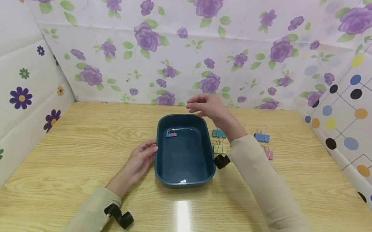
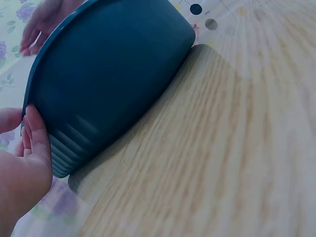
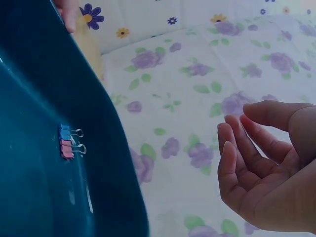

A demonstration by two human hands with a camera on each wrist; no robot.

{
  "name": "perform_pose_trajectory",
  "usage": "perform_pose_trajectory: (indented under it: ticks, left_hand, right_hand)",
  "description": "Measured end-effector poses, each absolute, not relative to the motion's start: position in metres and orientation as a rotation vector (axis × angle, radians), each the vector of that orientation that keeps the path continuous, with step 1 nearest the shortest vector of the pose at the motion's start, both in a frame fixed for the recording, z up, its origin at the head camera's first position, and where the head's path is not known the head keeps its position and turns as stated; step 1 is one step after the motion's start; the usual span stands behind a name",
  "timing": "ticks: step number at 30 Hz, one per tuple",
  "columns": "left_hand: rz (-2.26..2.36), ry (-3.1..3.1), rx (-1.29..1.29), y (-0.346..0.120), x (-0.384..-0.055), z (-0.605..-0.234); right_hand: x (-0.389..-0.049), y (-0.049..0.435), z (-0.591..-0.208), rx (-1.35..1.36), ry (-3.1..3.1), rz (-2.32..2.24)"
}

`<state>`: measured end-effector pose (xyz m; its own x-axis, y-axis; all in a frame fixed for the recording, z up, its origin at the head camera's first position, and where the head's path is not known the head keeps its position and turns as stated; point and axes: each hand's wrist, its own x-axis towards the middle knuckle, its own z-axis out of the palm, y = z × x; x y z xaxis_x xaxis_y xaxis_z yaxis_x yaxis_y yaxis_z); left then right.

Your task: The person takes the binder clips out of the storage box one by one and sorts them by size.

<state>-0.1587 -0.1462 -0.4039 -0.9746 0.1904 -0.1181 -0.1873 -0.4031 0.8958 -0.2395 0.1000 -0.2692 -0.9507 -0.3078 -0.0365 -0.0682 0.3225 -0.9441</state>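
A dark teal plastic bin (image 1: 185,182) stands on the wooden table. My left hand (image 1: 141,162) holds its left side, thumb at the rim and fingers against the outer wall, as the left wrist view shows close up. Inside the bin, near the far left corner, a small blue binder clip (image 3: 64,132) and a small pink binder clip (image 3: 66,149) lie side by side. Above the bin's far right corner hovers my right hand (image 1: 208,105). Its fingers are loosely bent in the right wrist view, with nothing between thumb and fingertips.
Right of the bin lie a teal binder clip (image 1: 218,133), a yellow one (image 1: 220,149), a blue one (image 1: 262,137) and a pink one (image 1: 269,155), some partly behind the right forearm. Flowered cloth (image 1: 184,61) hangs behind the table (image 1: 112,132).
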Motion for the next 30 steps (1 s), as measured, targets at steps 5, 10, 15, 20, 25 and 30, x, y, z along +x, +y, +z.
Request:
perform_pose_trajectory:
  ticks: [5, 10, 15, 20, 25, 30]
  left_hand:
    - [2.453, 1.571, 0.004, -0.147, -0.158, -0.404]
    - [2.460, 1.562, 0.008, -0.148, -0.158, -0.404]
    - [2.464, 1.560, 0.012, -0.148, -0.159, -0.405]
    - [2.470, 1.553, 0.014, -0.148, -0.159, -0.405]
    - [2.480, 1.550, 0.015, -0.148, -0.159, -0.406]
    - [2.478, 1.550, 0.021, -0.148, -0.159, -0.407]
  right_hand:
    - [-0.253, 0.082, -0.284, -0.300, 2.338, -1.692]
    - [-0.267, 0.069, -0.302, -0.199, 2.295, -1.688]
    - [-0.276, 0.058, -0.319, -0.119, 2.277, -1.663]
    - [-0.281, 0.049, -0.334, -0.080, 2.296, -1.624]
    - [-0.283, 0.041, -0.343, -0.050, 2.333, -1.586]
    - [-0.281, 0.037, -0.349, -0.063, 2.360, -1.526]
